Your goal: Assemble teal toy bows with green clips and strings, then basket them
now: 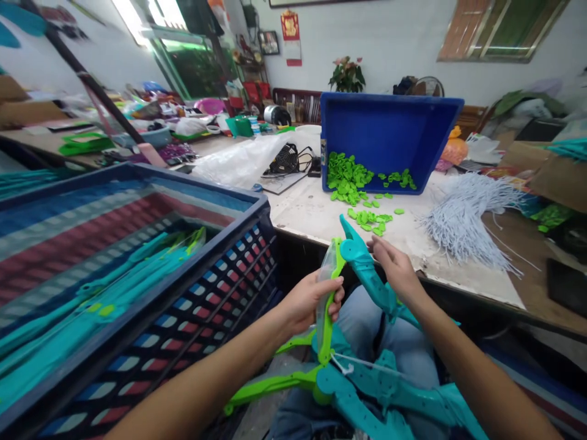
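Note:
My left hand [305, 304] is wrapped round an upright green plastic bar [327, 330] with a clear plastic strip along its side. At its top, a round joint connects the bar to a teal plastic arm [373, 282]. My right hand [397, 269] is beside that teal arm, fingers stretched toward its upper end; whether they touch it is unclear. Below, more teal pieces [362, 409] and a green bar [270, 388] of the same linked frame rest over my lap. A white cord with a small hook [343, 368] hangs near the lower joint.
A blue bin [389, 137] tipped on its side spills small green pieces [346, 177] onto the table [302, 214]. White ties [472, 214] lie in a bundle at right. At left, a dark-blue crate [229, 293] holds teal parts [114, 311]. A small fan [285, 160] stands behind.

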### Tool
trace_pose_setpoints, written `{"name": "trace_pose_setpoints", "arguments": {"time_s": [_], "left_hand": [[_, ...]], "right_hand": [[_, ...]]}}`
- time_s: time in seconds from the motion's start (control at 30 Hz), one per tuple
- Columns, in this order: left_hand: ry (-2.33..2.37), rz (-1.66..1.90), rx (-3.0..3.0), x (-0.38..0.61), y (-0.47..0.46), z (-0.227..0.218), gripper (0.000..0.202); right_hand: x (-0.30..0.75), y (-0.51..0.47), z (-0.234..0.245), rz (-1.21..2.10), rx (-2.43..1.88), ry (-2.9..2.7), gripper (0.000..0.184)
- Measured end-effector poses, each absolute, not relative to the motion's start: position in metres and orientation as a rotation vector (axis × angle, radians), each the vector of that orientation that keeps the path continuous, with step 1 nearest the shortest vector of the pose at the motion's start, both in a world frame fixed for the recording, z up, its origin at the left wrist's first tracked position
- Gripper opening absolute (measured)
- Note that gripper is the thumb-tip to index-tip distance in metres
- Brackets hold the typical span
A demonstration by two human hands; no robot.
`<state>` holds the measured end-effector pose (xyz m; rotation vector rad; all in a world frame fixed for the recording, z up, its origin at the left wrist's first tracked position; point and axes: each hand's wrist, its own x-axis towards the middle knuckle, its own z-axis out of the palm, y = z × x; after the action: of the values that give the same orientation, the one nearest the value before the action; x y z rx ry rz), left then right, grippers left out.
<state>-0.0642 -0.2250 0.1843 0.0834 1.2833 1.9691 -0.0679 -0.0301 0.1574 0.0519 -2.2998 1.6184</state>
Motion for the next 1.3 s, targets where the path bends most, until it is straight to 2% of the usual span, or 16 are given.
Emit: {"name": "trace_pose_setpoints", "arguments": {"time_s": [0.1, 0.23, 0.37, 0.47, 0.6, 0.87, 1.0, 1.13, 1.3], "left_hand": [[1.385, 1.882, 0.212, -0.067, -0.231, 0.201, 0.032], [1.476, 1.737, 0.31, -0.076, -0.244, 0.222, 0.032], [1.548, 1.584, 0.372, -0.084, -0.251, 0.236, 0.035], [1.566, 1.49, 0.415, -0.09, -0.253, 0.243, 0.033], [1.567, 1.292, 0.489, -0.096, -0.256, 0.251, 0.032], [1.522, 0.75, 0.504, -0.095, -0.245, 0.258, 0.03], [1.62, 0.635, 0.558, -0.092, -0.237, 0.261, 0.032], [1.617, 0.855, 0.585, -0.096, -0.237, 0.265, 0.032], [1.542, 1.022, 0.664, -0.105, -0.245, 0.261, 0.039]], "right_hand": [[-0.091, -0.047, 0.19, 2.091, -0.084, -2.073, 0.051], [-0.099, -0.061, 0.212, 2.321, -0.063, -1.912, 0.049], [-0.095, -0.061, 0.213, 2.126, -0.021, -1.99, 0.052], [-0.089, -0.056, 0.212, 1.771, 0.065, -2.109, 0.054], [-0.07, -0.045, 0.21, 1.321, 0.282, -2.209, 0.046], [-0.012, -0.04, 0.18, 0.956, 0.62, -2.355, 0.043], [-0.008, -0.038, 0.171, 0.958, 0.651, -2.319, 0.045], [-0.018, -0.024, 0.176, 1.173, 0.518, -2.33, 0.046], [-0.005, -0.002, 0.188, 1.419, 0.435, -2.561, 0.062]]}}
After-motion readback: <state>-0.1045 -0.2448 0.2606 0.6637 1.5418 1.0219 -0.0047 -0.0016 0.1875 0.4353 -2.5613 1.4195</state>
